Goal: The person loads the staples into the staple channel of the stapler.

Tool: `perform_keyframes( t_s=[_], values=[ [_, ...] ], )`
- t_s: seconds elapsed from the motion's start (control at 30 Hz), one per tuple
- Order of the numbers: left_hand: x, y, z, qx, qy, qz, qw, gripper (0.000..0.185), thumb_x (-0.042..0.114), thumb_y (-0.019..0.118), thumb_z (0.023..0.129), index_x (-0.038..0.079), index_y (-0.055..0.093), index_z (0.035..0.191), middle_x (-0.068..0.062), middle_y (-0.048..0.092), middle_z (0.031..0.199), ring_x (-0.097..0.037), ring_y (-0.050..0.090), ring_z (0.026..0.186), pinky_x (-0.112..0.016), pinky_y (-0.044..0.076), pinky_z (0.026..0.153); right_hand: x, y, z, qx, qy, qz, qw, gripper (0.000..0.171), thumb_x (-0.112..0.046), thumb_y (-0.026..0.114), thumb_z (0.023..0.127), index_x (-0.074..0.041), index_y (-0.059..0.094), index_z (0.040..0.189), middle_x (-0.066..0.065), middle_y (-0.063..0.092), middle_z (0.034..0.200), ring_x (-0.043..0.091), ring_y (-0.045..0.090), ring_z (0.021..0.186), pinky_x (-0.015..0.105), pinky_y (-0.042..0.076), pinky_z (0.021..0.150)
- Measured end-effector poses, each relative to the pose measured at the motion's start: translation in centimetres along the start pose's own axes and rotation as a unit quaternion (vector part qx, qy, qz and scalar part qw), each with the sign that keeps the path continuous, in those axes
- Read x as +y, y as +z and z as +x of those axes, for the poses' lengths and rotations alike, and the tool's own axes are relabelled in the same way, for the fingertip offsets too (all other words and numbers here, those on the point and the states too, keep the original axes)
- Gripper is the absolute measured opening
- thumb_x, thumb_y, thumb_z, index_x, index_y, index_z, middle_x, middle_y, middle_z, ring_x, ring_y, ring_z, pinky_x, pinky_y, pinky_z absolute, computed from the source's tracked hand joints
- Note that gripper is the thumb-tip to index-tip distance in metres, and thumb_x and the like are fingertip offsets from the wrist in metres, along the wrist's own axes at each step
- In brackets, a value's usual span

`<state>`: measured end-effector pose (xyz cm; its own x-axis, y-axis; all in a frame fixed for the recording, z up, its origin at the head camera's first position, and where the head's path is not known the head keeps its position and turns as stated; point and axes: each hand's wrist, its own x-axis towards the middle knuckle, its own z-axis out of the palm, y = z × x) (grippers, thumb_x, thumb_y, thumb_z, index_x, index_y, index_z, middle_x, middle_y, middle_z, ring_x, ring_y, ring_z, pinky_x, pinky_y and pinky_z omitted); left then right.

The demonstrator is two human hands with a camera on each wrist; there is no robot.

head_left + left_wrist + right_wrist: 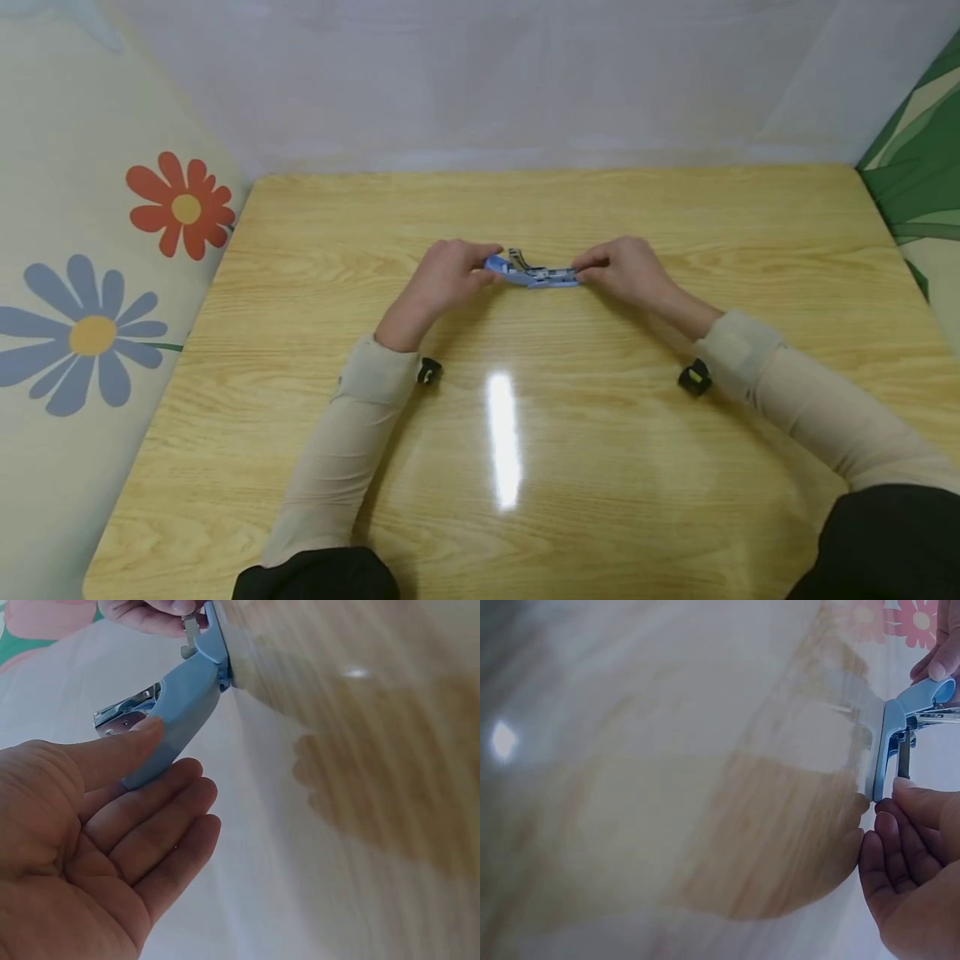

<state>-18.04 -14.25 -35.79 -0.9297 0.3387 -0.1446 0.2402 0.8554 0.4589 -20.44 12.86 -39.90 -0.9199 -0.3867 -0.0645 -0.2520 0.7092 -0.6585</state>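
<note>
Glossy table point(600, 450); backdrop point(510, 83), perhaps cloth.

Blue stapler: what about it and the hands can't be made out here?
Head view: blue stapler too small to tell whether staples are loaded.
Left wrist: left thumb covers part of one end; right hand cut off by top edge.
Right wrist: metal arm and left hand cut off by right edge.
</note>
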Motion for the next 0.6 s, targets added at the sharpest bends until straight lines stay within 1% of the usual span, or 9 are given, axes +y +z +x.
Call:
perform_keyframes(
  t_s=[0.1,0.17,0.23,0.27,0.37,0.4,0.43,0.5,0.6],
  values=[
    [0.2,-0.2,0.1,-0.003,-0.005,0.0,1.0,0.048,0.029,0.065,0.095,0.017,0.055,0.141,-0.007,0.069,0.125,-0.02,0.061,0.087,-0.036,0.046,0.085,0.0,0.0,0.0,0.001,-0.003,-0.001,1.0,0.017,-0.018,0.073,0.089,-0.012,0.078,0.104,0.009,0.075,0.108,0.028,0.068,0.109,0.044,0.048,0.1],
    [0.4,-0.3,0.2,-0.003,-0.004,-0.003,1.0,0.048,0.028,0.064,0.096,0.017,0.053,0.142,-0.008,0.068,0.127,-0.019,0.061,0.088,-0.036,0.046,0.084,0.0,0.0,0.0,0.002,-0.002,-0.002,1.0,0.017,-0.018,0.073,0.089,-0.012,0.078,0.104,0.009,0.075,0.108,0.028,0.068,0.109,0.044,0.048,0.1],
    [0.6,-0.3,0.3,0.0,-0.001,-0.011,0.9999,0.048,0.027,0.063,0.097,0.017,0.052,0.143,-0.008,0.068,0.127,-0.018,0.061,0.082,-0.034,0.046,0.08,0.0,-0.1,0.0,0.004,-0.001,-0.003,1.0,0.016,-0.018,0.073,0.089,-0.012,0.078,0.103,0.01,0.075,0.107,0.029,0.068,0.109,0.044,0.048,0.1],
    [0.7,-0.3,0.3,0.002,0.001,-0.015,0.9999,0.048,0.027,0.062,0.097,0.017,0.052,0.143,-0.009,0.069,0.126,-0.018,0.058,0.076,-0.033,0.046,0.076,-0.1,-0.1,0.0,0.004,0.0,-0.004,1.0,0.016,-0.018,0.073,0.089,-0.012,0.078,0.103,0.01,0.075,0.107,0.029,0.068,0.109,0.044,0.048,0.1],
    [1.0,-0.2,0.4,0.008,0.003,-0.025,0.9996,0.048,0.026,0.061,0.098,0.017,0.05,0.144,-0.008,0.07,0.122,-0.018,0.049,0.063,-0.03,0.041,0.064,-0.1,0.0,0.0,0.001,0.001,-0.003,1.0,0.016,-0.018,0.073,0.089,-0.012,0.078,0.103,0.01,0.075,0.108,0.029,0.068,0.11,0.044,0.048,0.101],
    [1.1,-0.1,0.5,0.012,0.003,-0.027,0.9996,0.049,0.026,0.061,0.098,0.017,0.049,0.145,-0.008,0.071,0.121,-0.017,0.049,0.063,-0.028,0.04,0.062,-0.1,0.0,0.0,0.001,0.002,-0.002,1.0,0.016,-0.018,0.073,0.089,-0.012,0.078,0.103,0.009,0.075,0.108,0.028,0.068,0.11,0.044,0.047,0.101],
    [1.2,0.0,0.5,0.014,0.002,-0.032,0.9994,0.05,0.026,0.061,0.098,0.017,0.049,0.145,-0.007,0.071,0.121,-0.015,0.053,0.064,-0.027,0.04,0.06,-0.1,0.0,0.0,0.0,0.003,-0.001,1.0,0.017,-0.018,0.073,0.089,-0.012,0.078,0.103,0.01,0.075,0.108,0.028,0.068,0.11,0.044,0.047,0.102],
    [1.4,0.2,0.7,0.022,0.004,-0.04,0.9989,0.051,0.027,0.062,0.097,0.017,0.048,0.146,-0.006,0.071,0.121,-0.013,0.062,0.074,-0.026,0.042,0.06,-0.1,0.0,0.1,-0.002,0.007,0.001,1.0,0.017,-0.019,0.073,0.089,-0.012,0.078,0.103,0.009,0.075,0.108,0.028,0.068,0.111,0.044,0.047,0.102],
    [1.7,0.5,0.9,0.037,0.011,-0.052,0.9979,0.052,0.028,0.063,0.096,0.017,0.048,0.145,-0.007,0.071,0.122,-0.013,0.07,0.094,-0.026,0.049,0.067,-0.2,0.1,0.1,-0.004,0.013,0.005,1.0,0.017,-0.019,0.073,0.089,-0.013,0.078,0.104,0.009,0.075,0.108,0.028,0.067,0.111,0.044,0.047,0.102]
  ],
)
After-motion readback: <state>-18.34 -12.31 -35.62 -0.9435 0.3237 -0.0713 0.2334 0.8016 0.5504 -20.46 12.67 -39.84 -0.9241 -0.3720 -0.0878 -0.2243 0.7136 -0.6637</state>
